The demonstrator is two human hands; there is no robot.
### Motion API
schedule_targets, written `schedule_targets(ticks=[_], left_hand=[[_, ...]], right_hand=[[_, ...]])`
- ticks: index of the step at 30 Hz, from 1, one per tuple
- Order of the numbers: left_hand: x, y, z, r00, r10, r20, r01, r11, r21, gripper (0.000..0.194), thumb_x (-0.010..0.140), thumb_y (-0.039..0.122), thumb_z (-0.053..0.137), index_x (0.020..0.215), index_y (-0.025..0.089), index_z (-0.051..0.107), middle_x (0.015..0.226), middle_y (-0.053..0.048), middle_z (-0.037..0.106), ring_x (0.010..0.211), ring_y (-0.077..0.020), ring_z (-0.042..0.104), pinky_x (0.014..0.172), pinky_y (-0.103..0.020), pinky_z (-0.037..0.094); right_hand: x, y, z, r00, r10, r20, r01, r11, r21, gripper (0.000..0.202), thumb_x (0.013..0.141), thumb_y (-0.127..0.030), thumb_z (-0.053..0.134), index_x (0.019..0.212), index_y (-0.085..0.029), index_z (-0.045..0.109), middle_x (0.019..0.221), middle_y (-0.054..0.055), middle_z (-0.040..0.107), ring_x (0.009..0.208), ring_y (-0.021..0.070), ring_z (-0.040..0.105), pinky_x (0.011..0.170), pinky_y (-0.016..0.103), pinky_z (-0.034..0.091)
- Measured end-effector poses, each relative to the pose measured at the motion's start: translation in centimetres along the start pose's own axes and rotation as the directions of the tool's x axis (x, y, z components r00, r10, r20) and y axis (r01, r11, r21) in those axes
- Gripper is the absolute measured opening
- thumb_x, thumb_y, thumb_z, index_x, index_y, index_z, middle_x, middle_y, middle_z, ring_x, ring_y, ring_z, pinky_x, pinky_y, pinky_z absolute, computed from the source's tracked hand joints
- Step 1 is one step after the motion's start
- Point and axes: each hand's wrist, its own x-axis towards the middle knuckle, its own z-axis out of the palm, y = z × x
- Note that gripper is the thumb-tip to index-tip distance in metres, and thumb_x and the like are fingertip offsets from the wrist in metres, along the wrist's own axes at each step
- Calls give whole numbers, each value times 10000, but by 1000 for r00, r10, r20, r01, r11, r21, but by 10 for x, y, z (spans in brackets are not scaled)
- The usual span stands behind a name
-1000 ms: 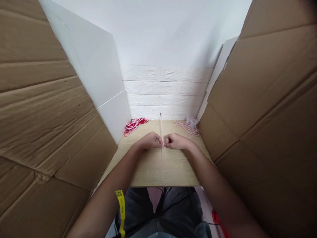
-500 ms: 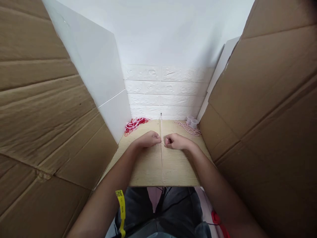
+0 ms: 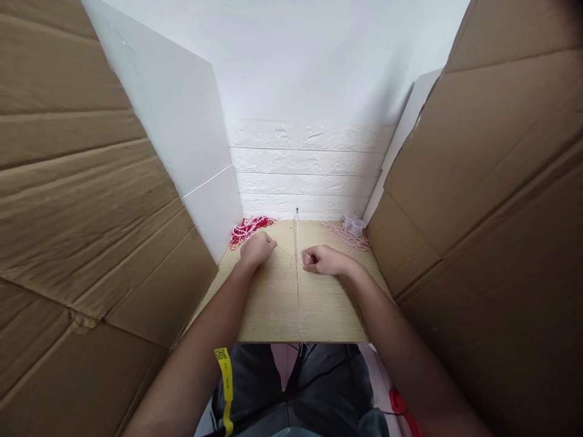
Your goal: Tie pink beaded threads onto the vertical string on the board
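Observation:
A pale pink cord [image 3: 298, 291] runs from a small hook [image 3: 297, 210] at the wall down the middle of the wooden board [image 3: 268, 315] to its front edge. Left of the cord, my left hand [image 3: 258, 248] is closed in a pinch on a thin thread [image 3: 285, 252] that stretches towards the cord. Close to the cord's right side, my right hand [image 3: 324, 260] has its fingers curled together; what they hold, if anything, is too small to make out.
Red and white cords [image 3: 248, 230] lie in a heap at the back left. Pink cord [image 3: 348, 235] and clear plastic rings [image 3: 357, 226] are at the back right. Cardboard panels [image 3: 91, 230] flank the board, and a white brick-pattern wall [image 3: 319, 161] stands behind.
My left hand has moved left and slightly up, away from the cord, and a thin thread now stretches from it. My right hand has hardly moved.

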Motion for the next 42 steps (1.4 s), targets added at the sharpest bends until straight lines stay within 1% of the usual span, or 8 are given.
schedule_targets(ticks=[3,6,11,15,29,33,37,42], left_hand=[[-2,4,-1,999,44,-24,-44,999,-30,113,721,281,621,799,202,644,828,-62,675,719,-189,553,609,-275,299],[-8,12,-4,980,199,25,-189,957,-220,186,696,250,629,868,186,660,759,-18,638,673,-157,539,597,-255,327],[-18,22,-5,844,456,284,-293,834,-468,206,699,283,647,814,135,731,643,13,576,608,-119,478,568,-235,330],[-19,24,1,767,513,386,-317,826,-467,271,693,326,676,852,132,776,598,33,530,579,-106,441,560,-241,313],[-22,25,5,832,356,425,-297,934,-199,205,762,343,624,867,196,721,749,7,669,644,-140,558,557,-245,360],[-18,20,5,898,286,333,-274,958,-86,184,780,309,595,890,213,707,860,-22,724,753,-178,627,618,-259,405],[-12,16,3,974,109,198,-128,988,88,157,784,316,588,873,245,695,939,-39,749,845,-230,658,690,-300,435],[-8,12,-1,998,-41,44,32,981,192,153,771,285,584,837,228,710,987,-97,749,920,-282,669,731,-342,457]], right_hand=[[0,0,1,1000,-1,1,1,1000,-4,14,741,-156,610,754,-157,604,713,-15,590,625,103,474,575,224,339],[1,1,1,1000,0,0,0,1000,3,12,741,-157,604,749,-159,596,706,-18,582,624,103,471,573,224,337],[2,2,3,1000,-15,-10,15,1000,-13,27,737,-146,593,760,-159,602,713,-21,588,625,99,476,582,223,342],[2,1,2,1000,-4,-11,4,1000,-26,43,739,-144,592,772,-160,614,697,-27,579,612,98,470,564,221,331],[2,-1,4,1000,15,-28,-16,999,-41,35,737,-143,606,765,-160,618,693,-18,600,608,105,477,567,229,332],[1,-2,3,1000,0,-27,-1,999,-38,44,728,-128,596,753,-161,611,697,-16,600,615,106,477,574,229,335],[1,0,4,1000,-2,-29,1,1000,-18,50,722,-121,597,752,-159,611,697,-18,594,614,103,472,568,227,331],[1,-2,4,1000,5,-25,-5,1000,-21,45,727,-116,596,740,-159,599,690,-23,578,616,100,467,561,222,328]])
